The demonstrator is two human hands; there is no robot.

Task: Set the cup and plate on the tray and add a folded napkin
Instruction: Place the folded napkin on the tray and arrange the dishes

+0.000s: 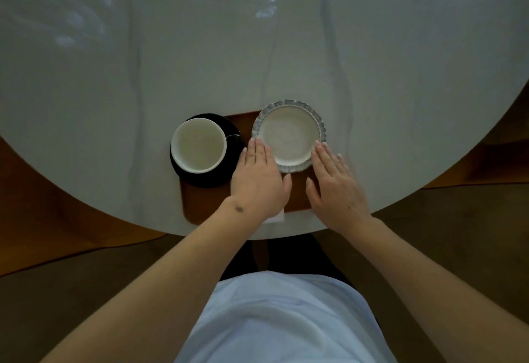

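A brown wooden tray (197, 208) lies near the table's front edge. On its left stands a white cup (198, 145) on a black saucer (206, 180). A small white plate (289, 136) with a fluted grey rim sits on the tray's far right. My left hand (259, 182) lies flat, palm down, on the tray, fingertips beside the plate's left rim. A white napkin (275, 217) peeks out from under that hand at the tray's front edge. My right hand (336, 188) lies flat, fingers apart, at the plate's right rim.
The round grey-white marble table (257, 48) stretches far behind the tray. Its curved front edge runs just in front of the tray, with brown wooden floor (71, 248) below on both sides. My light blue top fills the bottom middle.
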